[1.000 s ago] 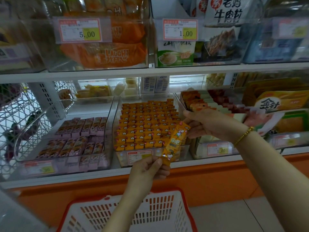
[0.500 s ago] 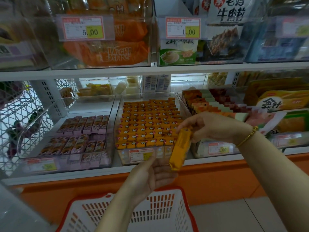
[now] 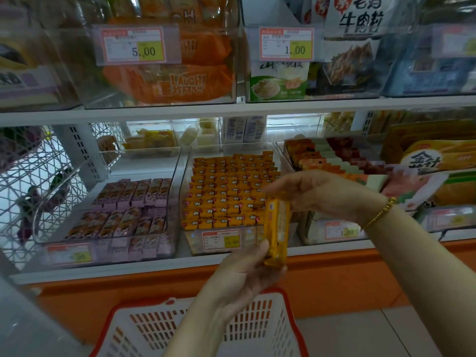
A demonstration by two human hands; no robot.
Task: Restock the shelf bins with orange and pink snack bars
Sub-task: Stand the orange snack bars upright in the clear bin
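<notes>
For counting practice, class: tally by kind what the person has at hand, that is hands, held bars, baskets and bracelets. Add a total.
Hands: 2, left hand and right hand
Held bar: 1
Basket: 1
Bracelet: 1
Total: 5

- A white upper shelf board runs across the view from 9 to 3 o'clock.
- A white lower shelf board crosses below it, its front edge rising toward 3 o'clock.
- An orange base panel sits directly under the lower board, toward 6 o'clock.
- Pale grey floor tiles show at 5 o'clock.
- A white wire lattice fills the 9 o'clock side, beside a white perforated upright.
- Bright white light glows behind the shelf, just above centre.
</notes>
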